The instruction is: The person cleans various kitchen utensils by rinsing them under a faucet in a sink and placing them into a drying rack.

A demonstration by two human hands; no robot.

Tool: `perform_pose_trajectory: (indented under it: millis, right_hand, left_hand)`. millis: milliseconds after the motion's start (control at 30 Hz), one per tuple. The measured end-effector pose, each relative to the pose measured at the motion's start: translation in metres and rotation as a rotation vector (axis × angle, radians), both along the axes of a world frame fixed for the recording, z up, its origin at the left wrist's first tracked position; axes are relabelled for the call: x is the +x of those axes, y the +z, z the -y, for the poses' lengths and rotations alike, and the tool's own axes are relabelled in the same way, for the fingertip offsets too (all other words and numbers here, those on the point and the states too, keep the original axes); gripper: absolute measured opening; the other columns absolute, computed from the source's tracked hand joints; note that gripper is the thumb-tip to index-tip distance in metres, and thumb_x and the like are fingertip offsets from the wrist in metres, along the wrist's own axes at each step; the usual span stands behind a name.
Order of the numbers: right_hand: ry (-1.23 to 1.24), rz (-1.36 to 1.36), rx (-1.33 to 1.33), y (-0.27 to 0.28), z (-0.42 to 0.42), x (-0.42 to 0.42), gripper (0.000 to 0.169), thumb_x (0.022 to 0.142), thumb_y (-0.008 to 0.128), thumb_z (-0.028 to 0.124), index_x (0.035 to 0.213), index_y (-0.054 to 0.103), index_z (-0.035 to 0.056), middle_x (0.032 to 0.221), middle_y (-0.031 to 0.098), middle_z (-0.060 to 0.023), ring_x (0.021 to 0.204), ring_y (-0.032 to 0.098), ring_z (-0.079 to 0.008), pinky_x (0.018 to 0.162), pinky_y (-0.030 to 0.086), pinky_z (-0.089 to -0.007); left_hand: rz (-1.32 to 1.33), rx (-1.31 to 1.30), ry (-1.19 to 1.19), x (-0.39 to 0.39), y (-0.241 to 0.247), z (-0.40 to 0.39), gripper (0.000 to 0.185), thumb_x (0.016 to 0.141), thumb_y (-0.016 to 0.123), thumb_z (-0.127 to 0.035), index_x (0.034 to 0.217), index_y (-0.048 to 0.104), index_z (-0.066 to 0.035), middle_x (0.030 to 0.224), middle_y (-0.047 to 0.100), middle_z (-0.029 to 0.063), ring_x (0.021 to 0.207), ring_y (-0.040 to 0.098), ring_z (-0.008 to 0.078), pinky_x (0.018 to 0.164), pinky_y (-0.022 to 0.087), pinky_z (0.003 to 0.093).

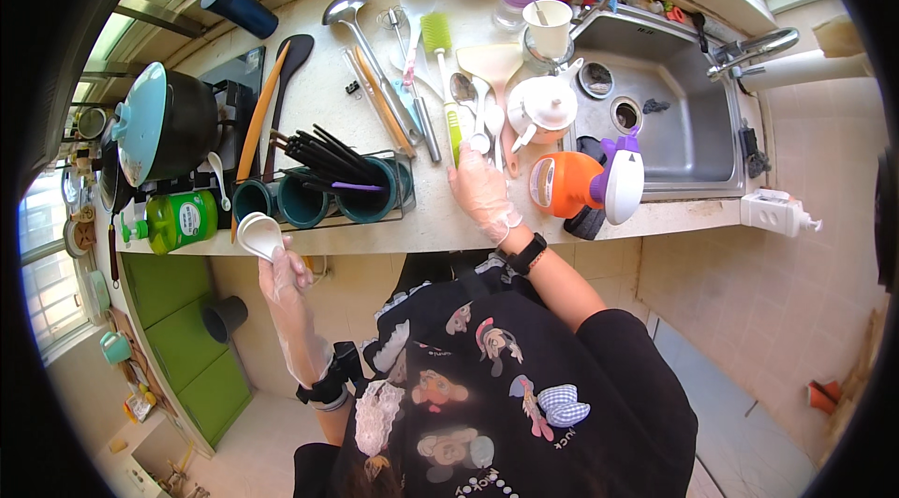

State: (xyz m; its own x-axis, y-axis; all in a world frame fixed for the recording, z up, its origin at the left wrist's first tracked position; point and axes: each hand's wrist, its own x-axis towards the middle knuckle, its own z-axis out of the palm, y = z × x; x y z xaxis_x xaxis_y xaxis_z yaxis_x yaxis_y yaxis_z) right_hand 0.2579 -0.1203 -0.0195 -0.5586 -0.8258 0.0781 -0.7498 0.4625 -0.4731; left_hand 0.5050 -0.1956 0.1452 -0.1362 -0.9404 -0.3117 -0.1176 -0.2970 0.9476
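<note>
My left hand [286,280], in a clear plastic glove, holds white spoons [260,236] stacked together at the counter's front edge, beside the teal utensil cups [303,206]. Black chopsticks [326,157] lean in these cups, which stand in a black wire rack. My right hand [483,192], gloved too, reaches over the counter with its fingertips at a small white spoon [480,143]; whether they grip it is hard to tell. Around it lie a green bottle brush [437,34], a metal spoon [462,87], a cream spatula [491,63] and a metal ladle [348,6].
Right of my right hand stand a white teapot [544,105] and an orange spray bottle [562,185], before the steel sink [674,91]. On the left are a black pot with a blue lid [151,122] and a green soap bottle [184,221]. A wooden utensil [263,105] lies behind the rack.
</note>
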Motion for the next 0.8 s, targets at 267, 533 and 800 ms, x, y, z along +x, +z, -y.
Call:
perform_pose_trajectory:
  millis: [267,533,800]
  right_hand:
    - [0.058,0.083,-0.067,0.01,-0.012,-0.008,0.024,0.075,0.06,0.014,0.094,0.051,0.002,0.073,0.056,-0.0151,0.062,0.059,-0.031,0.052,0.048,-0.0388]
    - [0.033,0.088,-0.019,0.016,-0.022,-0.011,0.025,0.078,0.057,0.019,0.095,0.052,0.0005,0.082,0.057,-0.0167,0.071,0.06,-0.0319,0.062,0.048,-0.0412]
    - [-0.102,0.025,-0.035,0.025,-0.041,0.003,0.026,0.077,0.058,0.017,0.097,0.053,0.0018,0.087,0.057,-0.015,0.074,0.06,-0.0315,0.061,0.049,-0.0401]
  left_hand:
    - [0.01,0.009,-0.023,0.0,-0.002,-0.008,0.025,0.093,0.042,-0.025,0.105,0.048,-0.003,0.065,0.043,-0.0024,0.054,0.035,0.0037,0.048,0.028,0.0173]
    - [0.055,0.013,-0.02,-0.019,0.008,0.018,0.027,0.093,0.042,-0.026,0.105,0.05,-0.004,0.065,0.04,-0.0037,0.054,0.034,0.0034,0.048,0.028,0.017]
    - [-0.094,0.033,-0.157,-0.019,-0.002,0.062,0.023,0.092,0.042,-0.022,0.105,0.048,-0.004,0.066,0.042,-0.0024,0.052,0.033,0.0036,0.048,0.027,0.0173]
